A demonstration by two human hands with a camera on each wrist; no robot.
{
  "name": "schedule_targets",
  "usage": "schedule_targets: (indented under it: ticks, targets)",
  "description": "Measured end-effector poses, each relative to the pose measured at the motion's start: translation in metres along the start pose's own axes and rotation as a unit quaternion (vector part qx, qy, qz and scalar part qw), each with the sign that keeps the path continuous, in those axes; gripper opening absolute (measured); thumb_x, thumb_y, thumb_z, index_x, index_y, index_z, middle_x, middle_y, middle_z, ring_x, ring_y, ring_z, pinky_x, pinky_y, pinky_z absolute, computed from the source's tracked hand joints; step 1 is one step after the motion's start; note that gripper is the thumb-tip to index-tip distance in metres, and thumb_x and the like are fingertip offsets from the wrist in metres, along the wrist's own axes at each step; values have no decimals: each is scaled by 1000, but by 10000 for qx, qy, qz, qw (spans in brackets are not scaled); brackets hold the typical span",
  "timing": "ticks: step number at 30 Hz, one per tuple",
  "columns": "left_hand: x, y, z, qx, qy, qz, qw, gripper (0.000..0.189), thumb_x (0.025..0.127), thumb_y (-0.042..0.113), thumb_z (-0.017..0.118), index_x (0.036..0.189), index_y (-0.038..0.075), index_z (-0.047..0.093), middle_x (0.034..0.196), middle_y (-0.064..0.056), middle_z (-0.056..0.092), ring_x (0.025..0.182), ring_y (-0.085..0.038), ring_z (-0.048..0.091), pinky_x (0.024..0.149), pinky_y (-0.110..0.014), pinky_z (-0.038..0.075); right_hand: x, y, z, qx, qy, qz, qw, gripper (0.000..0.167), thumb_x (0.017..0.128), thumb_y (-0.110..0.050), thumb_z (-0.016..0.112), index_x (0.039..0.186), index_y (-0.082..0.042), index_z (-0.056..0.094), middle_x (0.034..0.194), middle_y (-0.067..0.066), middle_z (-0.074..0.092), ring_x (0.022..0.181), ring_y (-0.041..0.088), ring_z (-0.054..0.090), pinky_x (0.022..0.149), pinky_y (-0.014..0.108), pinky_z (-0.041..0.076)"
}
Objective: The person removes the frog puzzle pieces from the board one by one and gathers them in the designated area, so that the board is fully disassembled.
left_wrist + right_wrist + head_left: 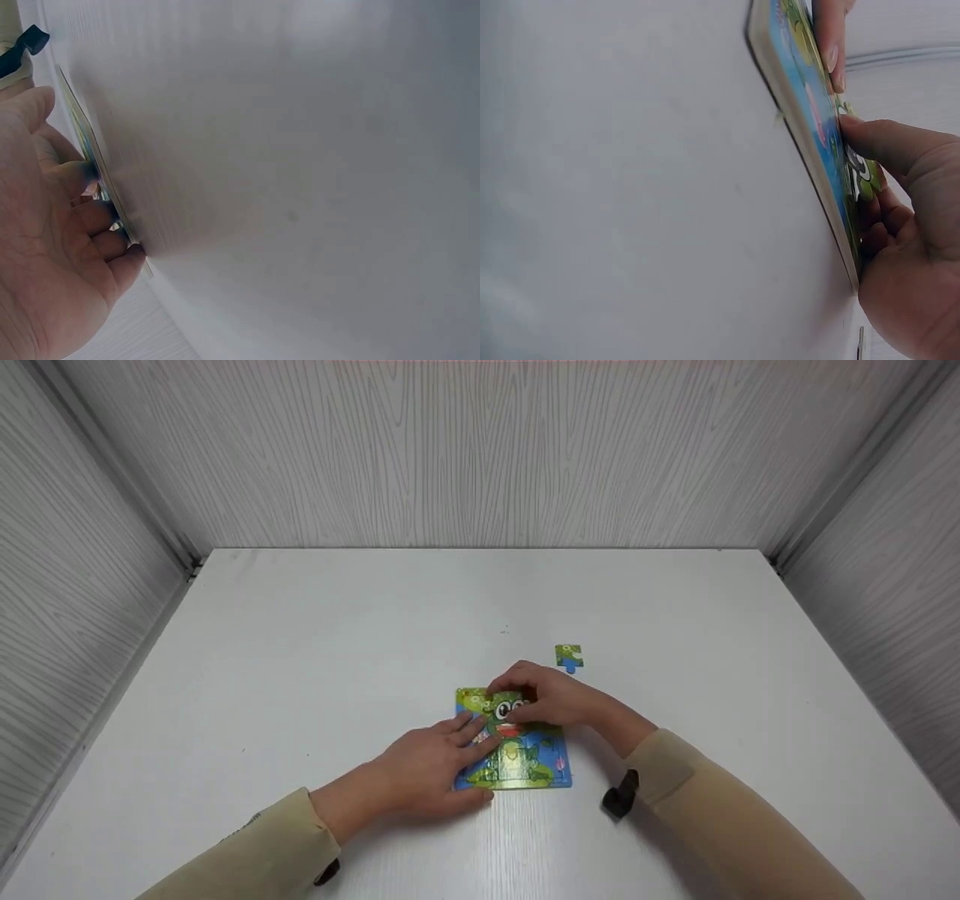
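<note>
A frog jigsaw puzzle board [559, 757] lies on the white table, blue and green with a pale edge. My left hand [427, 765] rests over its left side, fingers extended onto the picture and thumb along the near edge. At the top of the board, my right hand [559, 697] pinches a green puzzle piece [867, 178] with the frog's eyes between thumb and fingers. The right wrist view shows that piece tilted up from the board's surface. Part of the board's upper right is hidden beneath the right hand.
Beyond the right hand, a loose green and blue puzzle piece [568, 655] lies on the table [337, 630]. Grey wood-grain panels [480, 450] stand at the back and both sides. A black strap end [621, 795] sticks out from the right sleeve.
</note>
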State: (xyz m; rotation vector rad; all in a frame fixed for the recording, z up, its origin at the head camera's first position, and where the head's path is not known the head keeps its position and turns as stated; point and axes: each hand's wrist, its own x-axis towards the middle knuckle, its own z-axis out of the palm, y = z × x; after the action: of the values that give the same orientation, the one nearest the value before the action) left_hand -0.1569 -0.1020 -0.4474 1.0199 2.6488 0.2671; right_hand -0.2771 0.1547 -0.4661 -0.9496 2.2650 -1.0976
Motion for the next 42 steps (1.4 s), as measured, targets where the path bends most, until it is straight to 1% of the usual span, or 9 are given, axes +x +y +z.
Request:
schedule_targets:
  ticks: [5, 8, 13, 16, 21, 26, 31, 37, 42]
  targets:
    - [-1, -1, 1, 62, 130, 79, 9999, 78, 105, 67, 41, 169, 24, 31, 173, -10, 28, 160, -32, 23, 121, -51, 38, -1, -2, -2, 22, 26, -65, 10000, 40, 97, -14, 79, 137, -19, 73, 124, 1, 64, 97, 20, 52, 83, 30, 45]
    - [-2, -1, 1, 94, 181, 117, 9997, 78, 105, 67, 41, 169, 23, 32, 172, -11, 28, 160, -33, 23, 120, -51, 39, -1, -3, -3, -124, 2, -27, 9999, 43, 96, -15, 79, 138, -22, 73, 120, 0, 64, 95, 20, 51, 81, 31, 44]
    - [-2, -1, 0, 82, 145, 94, 9998, 78, 105, 67, 41, 169, 24, 31, 173, -11, 28, 160, -32, 23, 121, -52, 38, 0, -3, -3, -346, -91, 50, 9993, 51, 92, -11, 75, 141, -27, 72, 121, -4, 61, 96, 19, 51, 81, 32, 45]
    - [-1, -1, 0, 103, 124, 83, 9998, 78, 105, 68, 40, 169, 24, 31, 173, -11, 28, 160, -32, 22, 121, -51, 38, 0, -3, -3, -352, -139, 49, 9993, 54, 91, -10, 73, 142, -27, 71, 121, -2, 60, 95, 20, 50, 81, 32, 45]
    - [-1, -1, 0, 111, 87, 75, 9999, 79, 105, 68, 40, 169, 24, 30, 173, -10, 27, 161, -31, 21, 123, -50, 36, -1, -3, -2, -410, -179, 21, 9990, 56, 91, -12, 74, 144, -26, 69, 119, 0, 58, 95, 20, 49, 81, 33, 44]
    - [-1, -1, 0, 71, 42, 62, 9999, 78, 105, 68, 40, 170, 25, 29, 173, -9, 26, 161, -30, 20, 124, -48, 33, -1, -3, -2, -556, -110, 2, 9984, 57, 91, -13, 74, 147, -25, 67, 122, -1, 59, 97, 19, 51, 82, 32, 46]
    - [-1, -1, 0, 74, 62, 80, 9999, 78, 105, 67, 40, 169, 24, 31, 173, -10, 27, 161, -30, 21, 123, -49, 35, -2, -3, -2, -642, 13, -5, 9979, 56, 91, -15, 74, 146, -24, 68, 125, -3, 62, 100, 18, 54, 85, 32, 48]
    - [-2, -2, 0, 119, 137, 133, 9997, 76, 106, 65, 42, 167, 20, 36, 172, -13, 29, 160, -33, 22, 122, -50, 37, -3, 0, -2, -511, 131, -150, 9985, 51, 94, -15, 73, 144, -21, 69, 124, -1, 64, 97, 18, 53, 83, 33, 47]
    - [-1, -1, -1, 141, 81, 93, 9998, 77, 106, 66, 41, 168, 21, 35, 173, -11, 28, 161, -31, 20, 122, -49, 36, -3, 1, -1, -424, 189, -30, 9989, 50, 95, -16, 74, 144, -19, 67, 123, -1, 64, 97, 19, 53, 85, 33, 47]
